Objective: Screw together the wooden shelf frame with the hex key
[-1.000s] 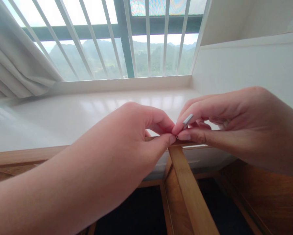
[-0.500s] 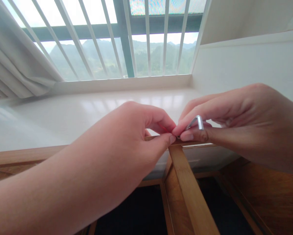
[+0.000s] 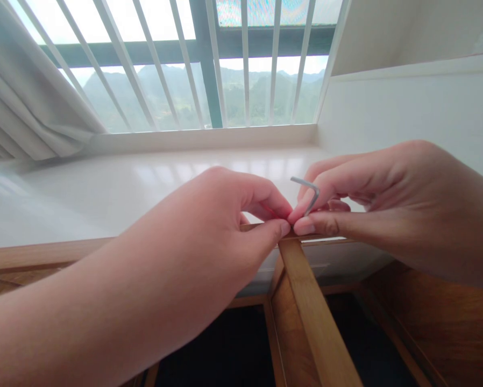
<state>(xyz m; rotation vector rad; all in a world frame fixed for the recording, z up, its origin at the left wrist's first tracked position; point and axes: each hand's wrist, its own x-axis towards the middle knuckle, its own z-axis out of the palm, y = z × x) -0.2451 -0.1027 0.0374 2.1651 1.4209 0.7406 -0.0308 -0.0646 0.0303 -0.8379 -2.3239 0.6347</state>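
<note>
Between the thumb and fingers of my right hand (image 3: 370,199) is a bent metal hex key (image 3: 311,188). Its short arm points up and to the left, while its lower end is hidden by my fingertips. My left hand (image 3: 237,220) is pinched shut right beside it, the fingertips of both hands meeting. What lies in the left pinch is covered by the fingers. Both sets of fingertips rest at the top of a wooden rail (image 3: 56,252), where a wooden crosspiece (image 3: 306,301) joins it.
Behind the rail stretches a glossy white sill (image 3: 104,183) below a barred window (image 3: 233,80). A grey curtain (image 3: 27,91) hangs at the left, and a white wall (image 3: 406,113) stands at the right. Wooden panels (image 3: 459,322) and dark openings lie below.
The hex key has turned within my right fingers, its free arm swinging from pointing towards me to pointing up and left. My left hand has stayed nearly still.
</note>
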